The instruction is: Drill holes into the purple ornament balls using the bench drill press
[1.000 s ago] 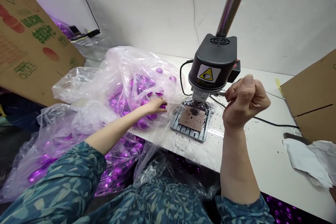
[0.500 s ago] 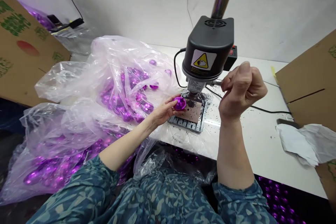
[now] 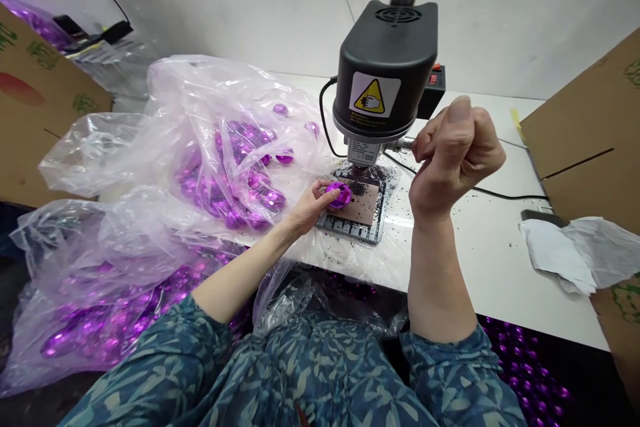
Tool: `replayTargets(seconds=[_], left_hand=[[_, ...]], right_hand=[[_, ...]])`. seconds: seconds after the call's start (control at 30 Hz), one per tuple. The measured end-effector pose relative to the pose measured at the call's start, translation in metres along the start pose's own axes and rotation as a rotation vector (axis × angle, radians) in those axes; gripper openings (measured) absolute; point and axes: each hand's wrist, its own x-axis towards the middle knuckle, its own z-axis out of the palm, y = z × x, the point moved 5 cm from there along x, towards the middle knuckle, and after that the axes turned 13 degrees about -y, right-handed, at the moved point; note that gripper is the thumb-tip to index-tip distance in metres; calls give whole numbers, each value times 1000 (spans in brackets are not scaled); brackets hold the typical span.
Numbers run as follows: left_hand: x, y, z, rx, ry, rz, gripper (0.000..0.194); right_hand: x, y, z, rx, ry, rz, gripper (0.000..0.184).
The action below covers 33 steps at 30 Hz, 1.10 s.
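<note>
My left hand (image 3: 312,205) pinches a shiny purple faceted ball (image 3: 339,195) between thumb and fingers. The ball is over the left part of a brown board (image 3: 361,208) on the drill press's slotted metal base (image 3: 345,227). Above and just right of the ball is the black drill press head (image 3: 387,60), with a yellow warning sticker. My right hand (image 3: 457,147) is closed in a fist around the press's feed handle (image 3: 404,144) on the right side; most of the handle is hidden in the fingers. Dark shavings (image 3: 393,180) lie scattered about the base.
A clear plastic bag (image 3: 165,113) of purple balls covers the table's left side, another (image 3: 90,320) hangs lower left. More purple balls (image 3: 530,373) lie below the table at right. Cardboard boxes (image 3: 590,140) flank both sides. White paper (image 3: 557,257) lies at right.
The whole view has shifted, so the press appears higher and further left. The purple ball has turned slightly in my left fingers. My right hand keeps its hold on the handle.
</note>
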Motion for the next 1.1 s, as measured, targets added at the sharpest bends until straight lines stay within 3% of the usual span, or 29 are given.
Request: replayTargets(seconds=[0.1,0.37,0.8,0.87,0.93,1.03,1.1], left_hand=[[5,0,-9,4,23,13,52],[16,-4,-10,-159,-21,-55,19],[14,-1,-2,-206,14,-112,16],[4,2,6,-135,-47,-155,19],[-16,-6,23,-26,-179,-264,28],[-64,-46,59,99,-456,-573,31],[-95,-87,82,118,-562,-759,31]], right_hand=[[-1,1,0,16,-10,-6,51],[-1,3,-1,-36,27,33,58],[-1,2,-1,6,17,13,59],[-2,4,-2,-3,11,23,59],[-6,6,-1,-53,-8,67,57],[-13,6,0,-243,-48,116,56],[-18,9,5,-489,-199,190,51]])
